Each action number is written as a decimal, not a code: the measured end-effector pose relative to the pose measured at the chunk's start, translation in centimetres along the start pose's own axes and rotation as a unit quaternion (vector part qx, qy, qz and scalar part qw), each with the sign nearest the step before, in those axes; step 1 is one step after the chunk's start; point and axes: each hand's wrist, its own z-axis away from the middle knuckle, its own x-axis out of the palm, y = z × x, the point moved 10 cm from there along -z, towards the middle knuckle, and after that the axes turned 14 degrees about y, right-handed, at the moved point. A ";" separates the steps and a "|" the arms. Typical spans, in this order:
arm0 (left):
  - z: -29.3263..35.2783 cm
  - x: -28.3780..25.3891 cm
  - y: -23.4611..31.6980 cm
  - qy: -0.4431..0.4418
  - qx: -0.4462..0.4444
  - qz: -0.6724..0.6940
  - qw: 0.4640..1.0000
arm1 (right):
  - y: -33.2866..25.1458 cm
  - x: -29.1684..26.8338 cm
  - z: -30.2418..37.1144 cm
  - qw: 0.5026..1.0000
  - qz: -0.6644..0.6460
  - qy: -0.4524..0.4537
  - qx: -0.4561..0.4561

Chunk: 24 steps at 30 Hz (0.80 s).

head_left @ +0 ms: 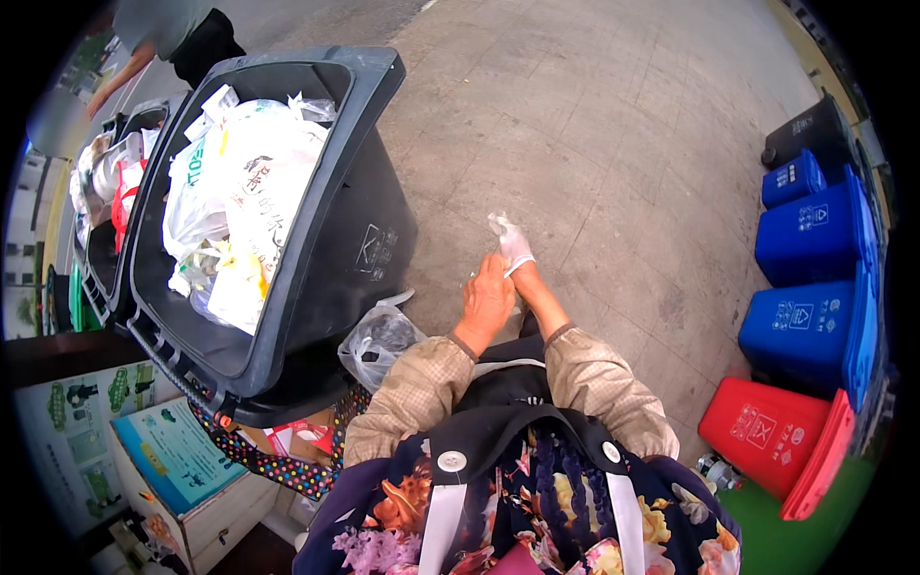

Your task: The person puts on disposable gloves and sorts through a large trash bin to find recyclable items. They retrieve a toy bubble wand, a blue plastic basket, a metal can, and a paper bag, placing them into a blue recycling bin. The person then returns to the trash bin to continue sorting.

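Left hand (487,297) pinched tight, fingers closed on cuff of translucent disposable glove (516,243) at right wrist. Right hand (512,251) inside glove; film crumpled at fingertips, so cannot tell how far fingers open. Glove in front of torso, above paved ground (613,172). Left: dark wheeled bin (350,240) heaped with white bags (264,172); clear plastic bag (376,347) beside it. Far right: red bin (762,431), blue bins (805,331).

Left forearm (412,402) and right forearm (609,388) reaching forward, converging ahead of the torso. Left hand (487,301) bare, back facing up, fingers curling, grip pinching the cuff of a translucent glove (517,247) at the right wrist. Right hand wearing that glove, pointing away; finger pose staying unclear beneath it.
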 end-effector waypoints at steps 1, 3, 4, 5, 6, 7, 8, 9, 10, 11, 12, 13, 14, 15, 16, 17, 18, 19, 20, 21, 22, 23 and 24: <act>-0.6 -0.4 -1.0 0.014 -0.018 -0.021 1.000 | -0.1 2.5 0.0 1.000 0.019 -0.011 0.019; -1.8 -1.1 -2.6 0.049 -0.056 -0.063 0.995 | -2.0 7.6 1.0 0.996 0.060 -0.040 0.055; -1.9 -1.0 -4.1 0.069 -0.090 -0.067 0.991 | -5.1 11.1 3.1 0.993 0.039 -0.101 0.050; -2.8 -0.3 -5.3 0.092 -0.106 -0.071 0.988 | -8.3 13.2 4.1 0.966 0.149 -0.178 -0.115; -3.6 0.7 -6.9 0.094 -0.155 -0.085 0.980 | -11.3 14.9 5.7 0.905 0.230 -0.214 -0.287; -4.5 1.8 -7.8 0.082 -0.214 -0.068 0.971 | -11.0 14.3 3.7 0.938 0.213 -0.195 -0.193; -5.3 3.1 -8.0 0.048 -0.263 -0.052 0.962 | -10.3 13.7 1.8 0.962 0.190 -0.168 -0.097; -5.6 4.5 -8.2 0.029 -0.276 -0.023 0.960 | -10.2 12.7 0.4 0.971 0.176 -0.153 -0.053; -5.8 7.3 -9.8 0.001 -0.269 -0.037 0.962 | -9.8 11.9 -0.9 0.977 0.162 -0.138 -0.009; -5.7 10.0 -11.4 -0.040 -0.266 -0.043 0.962 | -10.5 11.8 -2.0 0.970 0.193 -0.144 -0.040; -6.5 11.1 -9.9 -0.040 -0.222 -0.033 0.974 | -11.4 12.3 -3.0 0.969 0.180 -0.168 -0.031; -7.2 12.2 -8.3 -0.040 -0.177 -0.023 0.983 | -12.3 12.9 -4.0 0.967 0.166 -0.191 -0.021; -8.1 13.2 -6.7 -0.040 -0.130 -0.015 0.991 | -13.0 13.5 -4.8 0.965 0.151 -0.214 -0.012; -8.6 14.2 -5.5 -0.071 -0.147 0.015 0.986 | -13.2 13.1 -5.8 0.971 0.100 -0.211 0.044; -9.4 14.8 -3.7 -0.105 -0.159 0.045 0.981 | -13.6 12.4 -6.8 0.973 0.046 -0.204 0.096; -10.2 15.3 -2.2 -0.139 -0.171 0.075 0.973 | -14.0 12.0 -7.9 0.969 -0.008 -0.195 0.149; -11.1 15.8 -1.1 -0.148 -0.183 0.083 0.968 | -13.9 12.3 -9.0 0.945 -0.066 -0.217 0.234; -12.0 16.3 -0.3 -0.157 -0.195 0.090 0.964 | -14.0 11.6 -11.4 0.954 -0.083 -0.163 0.236; -12.6 16.7 0.0 -0.168 -0.208 0.098 0.959 | -13.6 11.0 -13.4 0.960 -0.100 -0.107 0.238; -13.3 16.9 0.2 -0.175 -0.200 0.100 0.959 | -13.9 10.4 -14.9 0.969 -0.092 -0.081 0.213; -13.9 17.1 0.4 -0.182 -0.192 0.102 0.959 | -14.1 9.5 -16.3 0.977 -0.082 -0.055 0.188; -14.5 16.8 0.1 -0.181 -0.189 0.100 0.960 | -14.5 10.2 -16.2 0.987 -0.044 -0.065 0.143; -15.2 17.0 -0.3 -0.186 -0.173 0.090 0.963 | -15.7 11.3 -16.5 0.993 -0.012 -0.072 0.089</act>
